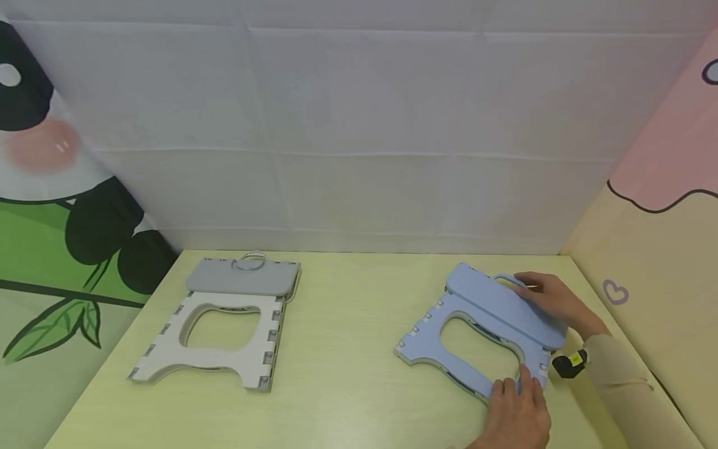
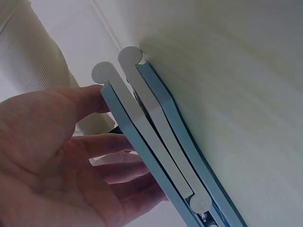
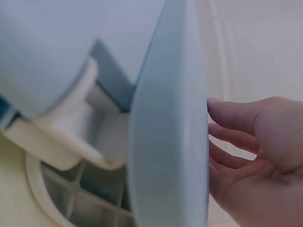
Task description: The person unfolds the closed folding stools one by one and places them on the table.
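A blue folding step stool (image 1: 471, 368), folded flat with an oval opening in its leg panel, lies at an angle on the right part of the table. My right hand (image 1: 555, 302) rests on its top panel by the loop handle (image 1: 507, 280); in the right wrist view, thumb and fingertips touch one face of the panel (image 3: 170, 142). Below it, my left hand (image 1: 518, 411) has its fingers against the leg panel near the opening. The left wrist view shows the stool's layered blue and white edge (image 2: 156, 123), with the left thumb and fingers on its near side.
A grey and white folding stool (image 1: 224, 358) lies folded on the left of the pale yellow table (image 1: 342, 349), its wire-like handle at the back. A white sheet (image 1: 359, 125) hangs behind the table. Printed panels stand at both sides, the right one (image 1: 662, 280) close to my right arm.
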Available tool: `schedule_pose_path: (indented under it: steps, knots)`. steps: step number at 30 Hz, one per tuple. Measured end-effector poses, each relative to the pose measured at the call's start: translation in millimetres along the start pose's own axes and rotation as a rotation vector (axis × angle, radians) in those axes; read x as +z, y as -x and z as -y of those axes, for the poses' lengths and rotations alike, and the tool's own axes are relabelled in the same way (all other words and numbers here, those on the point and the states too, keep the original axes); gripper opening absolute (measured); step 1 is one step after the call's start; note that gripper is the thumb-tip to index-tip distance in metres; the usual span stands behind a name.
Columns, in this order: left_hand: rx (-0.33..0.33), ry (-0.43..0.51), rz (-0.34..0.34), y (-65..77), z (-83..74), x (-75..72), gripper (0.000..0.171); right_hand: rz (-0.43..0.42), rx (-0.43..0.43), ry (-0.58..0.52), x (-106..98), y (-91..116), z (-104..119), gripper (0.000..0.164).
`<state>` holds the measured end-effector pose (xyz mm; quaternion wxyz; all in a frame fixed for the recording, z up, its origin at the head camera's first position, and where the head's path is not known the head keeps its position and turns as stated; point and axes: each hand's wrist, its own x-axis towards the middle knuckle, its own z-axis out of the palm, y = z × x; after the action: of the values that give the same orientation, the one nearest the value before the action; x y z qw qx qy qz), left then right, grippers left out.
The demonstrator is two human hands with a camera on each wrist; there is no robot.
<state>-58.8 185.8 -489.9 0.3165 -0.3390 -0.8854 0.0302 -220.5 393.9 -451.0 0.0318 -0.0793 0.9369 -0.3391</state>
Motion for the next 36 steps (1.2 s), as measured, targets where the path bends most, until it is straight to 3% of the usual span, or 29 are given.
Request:
schedule_pose_path:
  steps: [10, 16, 22, 27, 36]
  knots:
    - [0.031, 0.024, 0.07, -4.0, 1.2, -5.1, 0.044, 0.001, 0.07, -0.082, -9, 2, -3, 0.052]
    - [0.037, 0.021, 0.04, -3.3, 2.4, -5.6, 0.04, 0.004, 0.079, -0.104, -11, 3, -2, 0.052]
    - [0.06, 0.025, 0.06, -2.7, 4.6, -7.0, 0.041, 0.017, 0.123, -0.107, -15, 4, -2, 0.053]
    - [0.078, 0.042, -0.004, -1.9, 9.5, -6.2, 0.041, 0.014, 0.146, -0.107, -18, 6, -2, 0.055]
    - [0.18, 0.09, 0.159, -3.8, 26.3, -14.8, 0.046, 0.013, 0.153, -0.119, -23, 10, -3, 0.056]
